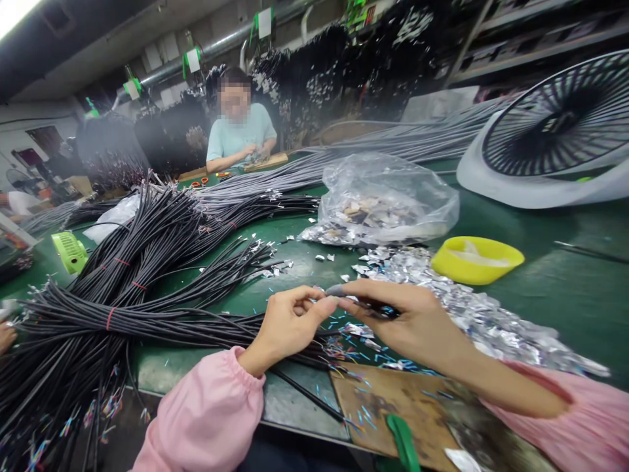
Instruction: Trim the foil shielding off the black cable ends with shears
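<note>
My left hand and my right hand meet fingertip to fingertip above the table, both closed in a pinch. What sits between the fingertips is too small and covered to name. A grey cover shows on a right fingertip, and something dark lies partly hidden under the right palm. Below my hands, a bundle of black cables with a red tie ends in stripped coloured wires. Small blue offcuts are scattered there, some on a worn wooden board.
Silver foil scraps spread to the right beside a yellow bowl. Behind them are a clear plastic bag of scraps and a large fan. Green handle at the front edge. A co-worker sits across the green table.
</note>
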`<state>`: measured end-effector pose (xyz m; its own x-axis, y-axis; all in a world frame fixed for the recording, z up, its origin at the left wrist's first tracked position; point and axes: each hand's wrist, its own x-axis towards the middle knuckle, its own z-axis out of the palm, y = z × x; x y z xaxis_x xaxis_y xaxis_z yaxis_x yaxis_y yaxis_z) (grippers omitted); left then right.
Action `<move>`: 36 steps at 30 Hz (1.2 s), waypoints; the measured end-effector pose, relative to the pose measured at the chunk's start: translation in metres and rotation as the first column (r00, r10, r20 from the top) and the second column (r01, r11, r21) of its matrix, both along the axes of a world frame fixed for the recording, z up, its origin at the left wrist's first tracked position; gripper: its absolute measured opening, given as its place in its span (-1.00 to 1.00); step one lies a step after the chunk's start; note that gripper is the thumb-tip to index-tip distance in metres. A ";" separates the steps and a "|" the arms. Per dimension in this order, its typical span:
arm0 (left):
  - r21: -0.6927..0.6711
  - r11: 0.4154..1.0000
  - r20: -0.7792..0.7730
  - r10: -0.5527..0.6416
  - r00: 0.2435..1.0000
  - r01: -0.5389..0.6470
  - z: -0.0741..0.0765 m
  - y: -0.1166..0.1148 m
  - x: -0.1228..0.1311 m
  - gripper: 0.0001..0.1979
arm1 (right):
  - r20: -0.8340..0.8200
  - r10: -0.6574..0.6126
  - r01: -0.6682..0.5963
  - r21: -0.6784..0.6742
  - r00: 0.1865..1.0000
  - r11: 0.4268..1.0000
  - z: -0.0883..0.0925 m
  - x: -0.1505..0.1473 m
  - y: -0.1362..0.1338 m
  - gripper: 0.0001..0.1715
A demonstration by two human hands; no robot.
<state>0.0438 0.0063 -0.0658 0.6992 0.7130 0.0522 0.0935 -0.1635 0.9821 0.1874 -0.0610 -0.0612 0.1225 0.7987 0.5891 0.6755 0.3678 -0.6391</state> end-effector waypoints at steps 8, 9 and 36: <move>-0.019 1.000 0.032 -0.010 0.999 0.011 -0.004 0.002 0.001 -0.62 | -0.001 -0.011 0.011 0.003 1.000 1.000 -0.007 0.003 0.000 -0.83; -0.019 1.000 0.034 -0.010 0.999 0.010 -0.004 0.001 0.001 -0.63 | 0.001 -0.015 0.015 0.002 1.000 1.000 -0.007 0.003 0.000 -0.83; 0.208 0.965 0.096 0.143 0.985 -0.161 0.030 -0.029 -0.032 -0.51 | -0.018 -0.028 0.029 0.008 0.999 1.000 -0.008 0.003 -0.003 -0.84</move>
